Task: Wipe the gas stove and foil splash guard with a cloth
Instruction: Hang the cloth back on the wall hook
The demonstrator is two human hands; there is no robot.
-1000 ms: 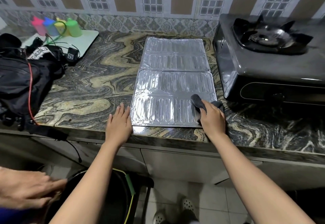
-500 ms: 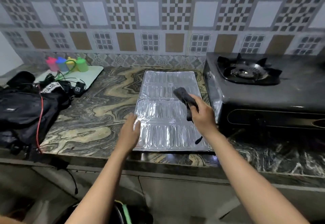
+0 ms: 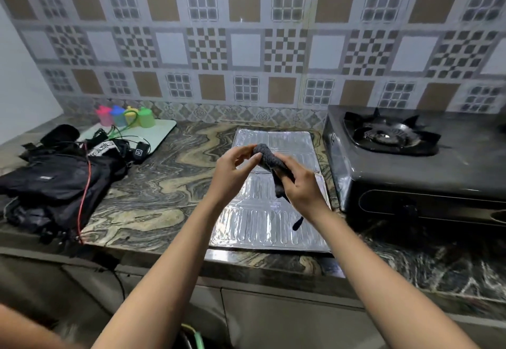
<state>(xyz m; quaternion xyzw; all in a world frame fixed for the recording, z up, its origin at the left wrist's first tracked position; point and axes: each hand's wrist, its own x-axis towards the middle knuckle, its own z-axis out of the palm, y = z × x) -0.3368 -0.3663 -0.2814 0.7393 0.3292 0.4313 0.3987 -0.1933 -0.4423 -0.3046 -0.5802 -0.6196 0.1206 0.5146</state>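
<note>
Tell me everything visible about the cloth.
The cloth is dark grey, soft and fuzzy-looking, bunched into a wad. The left hand pinches its upper end; the right hand grips its middle. A thin tail dangles below the right hand, over the foil splash guard.

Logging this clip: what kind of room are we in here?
Most likely a home kitchen: a gas stove sits on a marbled stone countertop backed by a patterned tile wall, and a foil splash guard lies flat on it beside the stove.
</note>
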